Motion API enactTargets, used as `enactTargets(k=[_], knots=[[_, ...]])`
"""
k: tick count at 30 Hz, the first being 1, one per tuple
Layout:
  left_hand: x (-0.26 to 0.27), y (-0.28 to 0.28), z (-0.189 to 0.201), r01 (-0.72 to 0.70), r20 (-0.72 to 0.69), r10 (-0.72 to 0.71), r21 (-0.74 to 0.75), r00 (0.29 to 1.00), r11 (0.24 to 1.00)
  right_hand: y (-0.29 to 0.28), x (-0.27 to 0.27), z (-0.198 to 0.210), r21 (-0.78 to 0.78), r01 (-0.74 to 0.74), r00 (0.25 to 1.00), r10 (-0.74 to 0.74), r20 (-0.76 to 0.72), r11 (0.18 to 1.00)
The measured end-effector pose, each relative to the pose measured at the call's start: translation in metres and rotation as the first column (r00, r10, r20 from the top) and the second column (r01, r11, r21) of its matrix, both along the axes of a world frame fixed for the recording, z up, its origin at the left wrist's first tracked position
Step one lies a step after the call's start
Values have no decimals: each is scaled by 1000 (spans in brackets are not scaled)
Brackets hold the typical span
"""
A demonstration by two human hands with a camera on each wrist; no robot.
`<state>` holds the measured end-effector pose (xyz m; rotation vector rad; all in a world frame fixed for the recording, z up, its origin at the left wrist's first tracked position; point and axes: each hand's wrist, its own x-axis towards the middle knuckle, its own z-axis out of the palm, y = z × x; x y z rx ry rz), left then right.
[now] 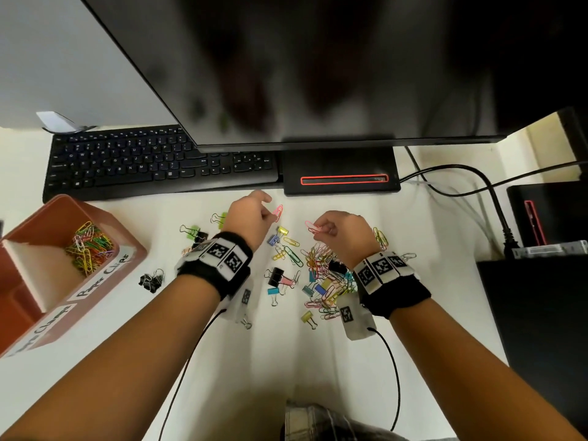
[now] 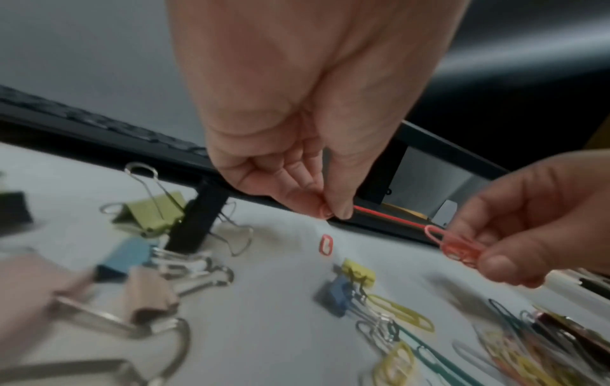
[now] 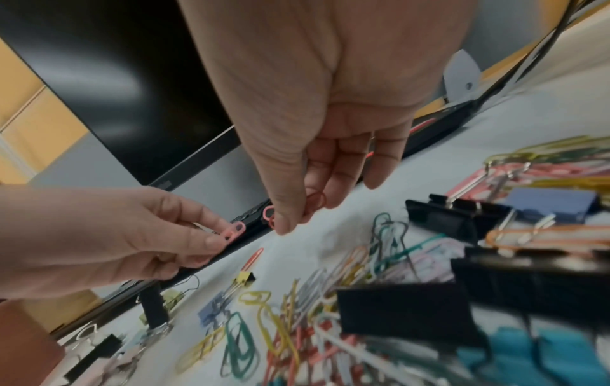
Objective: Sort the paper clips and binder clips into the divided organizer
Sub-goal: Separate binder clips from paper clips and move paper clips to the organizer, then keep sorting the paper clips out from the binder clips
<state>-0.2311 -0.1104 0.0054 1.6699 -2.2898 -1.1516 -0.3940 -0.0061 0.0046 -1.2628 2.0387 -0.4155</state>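
Both hands lifted over the clip heap, each pinching a pink paper clip

The left hand [image 1: 251, 218] nips a pink wire paper clip [image 1: 277, 213] between thumb and forefinger, its long axis tilted up and away toward the black monitor base [image 1: 340, 173]; the right hand [image 1: 340, 232] pinches a second pink paper clip [image 1: 313, 228], long axis pointing left toward the other hand (probably held clear of the white bench [image 1: 270, 361] so tangled clips separate). The mixed heap of coloured clips [image 1: 321, 278] lies below; the reddish-brown divided organizer [image 1: 105, 214] sits well apart, far left.
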Motion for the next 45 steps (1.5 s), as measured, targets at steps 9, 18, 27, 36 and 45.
enactTargets(k=[9, 18, 27, 36, 45], knots=[[-23, -6, -25, 196, 301, -158, -100, 940, 975, 14, 0, 8, 121, -123, 992, 120, 34, 985], [-22, -7, -22, 385, 442, -312, -86, 841, 919, 18, 26, 0, 247, -158, 965, 203, -167, 956], [4, 3, 5, 462, 128, -456, -26, 881, 886, 15, 24, -12, 166, -206, 955, 235, -182, 964], [33, 48, -6, 264, 148, -269, 51, 952, 963, 25, 18, -5, 89, -154, 985, 160, -67, 984], [13, 51, -21, 300, 99, -297, -19, 950, 954, 32, 15, 6, -8, -26, 999, 27, 28, 1000]])
